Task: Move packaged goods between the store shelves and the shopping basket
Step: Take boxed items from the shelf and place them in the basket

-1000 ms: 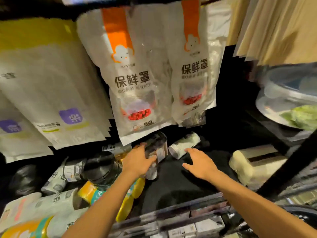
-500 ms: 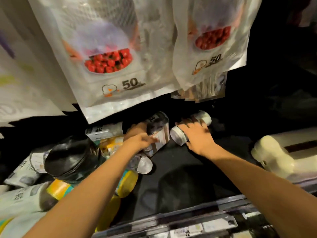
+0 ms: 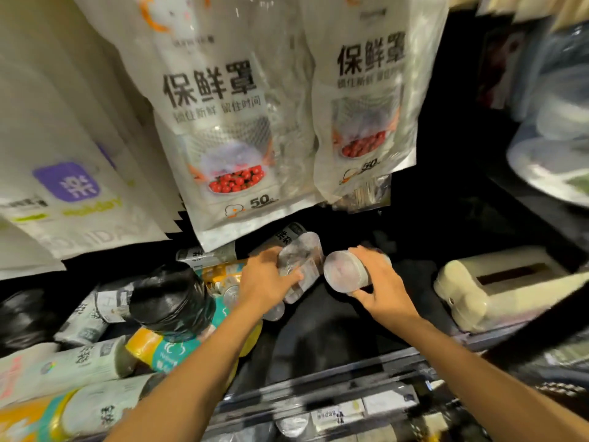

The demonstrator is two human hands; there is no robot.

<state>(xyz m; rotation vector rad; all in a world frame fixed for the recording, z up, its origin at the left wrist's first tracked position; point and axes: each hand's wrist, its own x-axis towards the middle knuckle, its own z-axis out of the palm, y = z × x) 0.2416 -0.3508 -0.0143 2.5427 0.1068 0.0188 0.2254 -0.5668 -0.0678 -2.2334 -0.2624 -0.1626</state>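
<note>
Clear pack [image 3: 301, 260] and round tub [image 3: 342, 271], on the shelf [image 3: 334, 333] below the hanging bag [image 3: 229, 138]; left hand [image 3: 266, 282] clamps the pack, right hand [image 3: 381, 282] the tub. Draw both out low, missing the bag.

Two pouches [image 3: 229, 148] printed with red tomatoes hang side by side in front; any behind them are too hidden to count. One bag [image 3: 67, 186] shows a purple badge. On the shelf [image 3: 325, 327]: two black rolls [image 3: 169, 298], at least four white rolls [image 3: 79, 362] with black lettering, at least two yellow-and-teal rolls [image 3: 153, 347] and one cream box [image 3: 471, 285]. Held above it: one clear pack [image 3: 299, 260] and one cylinder [image 3: 344, 272].
</note>
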